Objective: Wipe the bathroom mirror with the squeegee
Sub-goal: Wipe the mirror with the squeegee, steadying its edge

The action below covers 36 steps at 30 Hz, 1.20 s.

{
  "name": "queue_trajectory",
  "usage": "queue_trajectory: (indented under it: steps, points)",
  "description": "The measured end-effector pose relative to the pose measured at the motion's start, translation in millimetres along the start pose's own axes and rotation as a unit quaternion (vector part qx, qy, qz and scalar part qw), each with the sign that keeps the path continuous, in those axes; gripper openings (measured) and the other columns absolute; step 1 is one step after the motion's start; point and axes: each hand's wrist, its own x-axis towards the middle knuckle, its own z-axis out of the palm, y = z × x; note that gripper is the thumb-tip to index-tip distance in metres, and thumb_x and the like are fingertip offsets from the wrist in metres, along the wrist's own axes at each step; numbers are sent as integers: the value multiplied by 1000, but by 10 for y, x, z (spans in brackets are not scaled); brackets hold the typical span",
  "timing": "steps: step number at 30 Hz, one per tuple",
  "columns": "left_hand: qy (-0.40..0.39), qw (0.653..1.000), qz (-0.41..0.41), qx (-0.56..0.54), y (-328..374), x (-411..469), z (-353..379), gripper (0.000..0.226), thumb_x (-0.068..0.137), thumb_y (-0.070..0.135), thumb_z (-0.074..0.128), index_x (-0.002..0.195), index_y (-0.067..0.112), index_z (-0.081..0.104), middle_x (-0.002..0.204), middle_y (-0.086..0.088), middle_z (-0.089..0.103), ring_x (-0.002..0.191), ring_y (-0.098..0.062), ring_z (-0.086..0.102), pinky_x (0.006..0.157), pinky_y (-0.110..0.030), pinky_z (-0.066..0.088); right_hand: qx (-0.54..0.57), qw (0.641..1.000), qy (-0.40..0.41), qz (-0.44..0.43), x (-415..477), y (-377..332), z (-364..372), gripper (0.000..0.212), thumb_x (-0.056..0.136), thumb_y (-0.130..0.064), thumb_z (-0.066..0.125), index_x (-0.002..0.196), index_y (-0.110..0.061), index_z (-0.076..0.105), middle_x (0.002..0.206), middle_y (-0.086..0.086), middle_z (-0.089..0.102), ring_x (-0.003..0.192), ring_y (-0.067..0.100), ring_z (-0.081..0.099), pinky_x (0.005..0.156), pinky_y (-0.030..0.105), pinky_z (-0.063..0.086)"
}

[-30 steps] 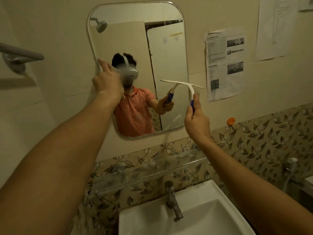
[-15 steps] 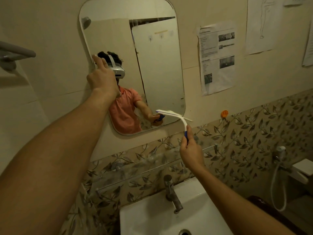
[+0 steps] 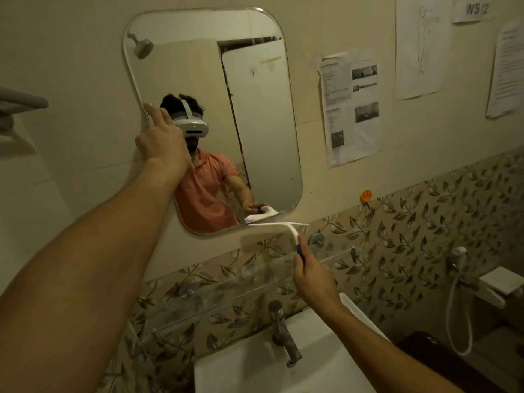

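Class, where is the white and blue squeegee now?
Head view: the right hand holds the white squeegee at the lower right edge of the rounded wall mirror.

squeegee (image 3: pixel 279 226) white blade, blue handle; wall tiles (image 3: pixel 425 222) beige-grey leaf pattern; hook (image 3: pixel 365 196) orange; basin (image 3: pixel 255 373) white; upper wall (image 3: pixel 71 52) plain cream; reflected shirt (image 3: pixel 204 194) salmon-pink

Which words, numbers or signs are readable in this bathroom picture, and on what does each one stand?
"WS 12": small white label high on the wall, at the right.
Printed sheet with photos beside the mirror: text too small to read.
Sheet at the right edge: lines blurred, unreadable.
Drawing sheet: no words legible.
The squeegee: no marking visible.
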Motion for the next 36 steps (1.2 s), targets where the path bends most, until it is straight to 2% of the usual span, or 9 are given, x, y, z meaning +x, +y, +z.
queue_trajectory:
  steps: [2,7,11,14,17,20,23,27,36]
  points:
    - [7,1000,-5,-1,-19,10,14,132,70,49,88,158,2,3,164,-21,-2,103,-35,63,78,-39,50,-14,999,12,-39,-37,8,-76,60,107,-42,37,154,-58,3,63,-6,60,51,10,58,45,29,50]
    - [4,1000,-5,-6,-21,18,5,132,70,50,88,159,2,3,165,-20,-3,109,-34,63,78,-38,52,-59,994,-28,-93,-10,-49,-199,58,107,-38,40,158,-50,14,63,-8,58,47,7,53,47,25,47]
    - [-7,1000,-2,-1,-45,7,-14,141,61,58,90,159,4,3,165,-18,-2,111,-32,63,81,-39,53,-54,994,-40,-87,49,-119,-254,60,108,-38,40,156,-54,9,67,-3,63,53,13,58,54,35,51]
    - [-7,1000,-5,-3,-51,24,-13,142,59,58,91,159,5,5,164,-17,-3,111,-29,63,82,-38,53,7,993,-6,-122,203,-380,-357,61,106,-40,42,151,-64,8,60,-1,60,51,16,57,50,42,46]
    - [-10,1000,-4,-6,-53,23,-8,144,59,59,90,159,6,1,165,-16,-7,115,-29,61,83,-37,53,57,983,69,-162,564,-846,-636,57,105,-45,41,149,-68,14,62,-2,60,52,12,58,48,37,50]
    - [-9,1000,-5,-3,-46,25,4,145,60,60,89,159,7,-3,165,-17,-10,112,-28,62,82,-37,53,52,973,124,-189,1086,-1401,-1005,54,107,-45,39,154,-57,16,74,-4,63,61,11,62,56,38,59]
    - [-9,1000,-4,6,-35,38,27,142,63,60,87,160,8,-2,165,-17,-12,112,-27,62,82,-37,53,52,962,171,-205,1581,-1932,-1393,53,108,-44,37,157,-49,18,75,-1,60,61,14,60,51,32,52]
    - [5,1000,3,18,-39,37,32,133,70,58,84,160,7,0,165,-19,-8,106,-25,64,75,-33,53,37,948,192,-251,1928,-2450,-1732,48,108,-41,35,154,-50,22,72,1,57,54,13,54,42,24,45]
    - [7,1000,-2,27,-21,37,50,130,73,55,83,160,7,0,165,-19,-11,105,-25,64,79,-32,53,3,950,185,-252,2049,-2805,-1856,49,109,-35,34,156,-47,23,75,5,57,57,18,56,52,41,60]
